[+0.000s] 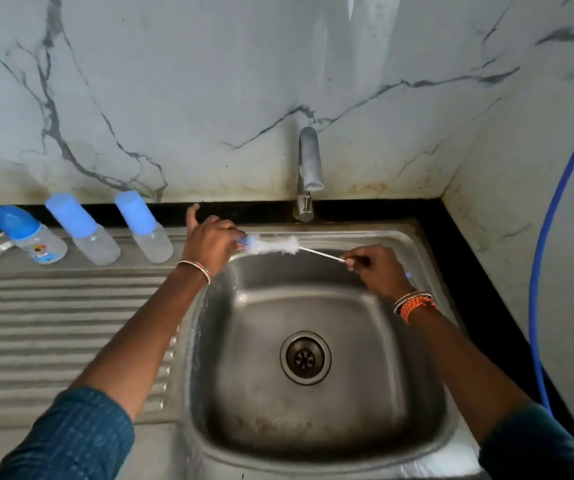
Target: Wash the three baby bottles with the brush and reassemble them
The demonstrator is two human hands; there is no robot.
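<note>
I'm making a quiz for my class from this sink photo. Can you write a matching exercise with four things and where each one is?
Things:
1. bottles
2. brush
3. tap
4. hose

Places:
A. along the right-hand wall
B. behind the sink, at the back wall
C. standing on the draining board, caps on
D. held between the left hand and right hand over the basin

Pairs: 1-C, 2-D, 3-B, 4-A

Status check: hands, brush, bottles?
Left hand grips brush at bristle end; right hand pinches its wire handle, over sink. Three bottles capped, on drainboard. Tap dry, nothing blocking.
</note>
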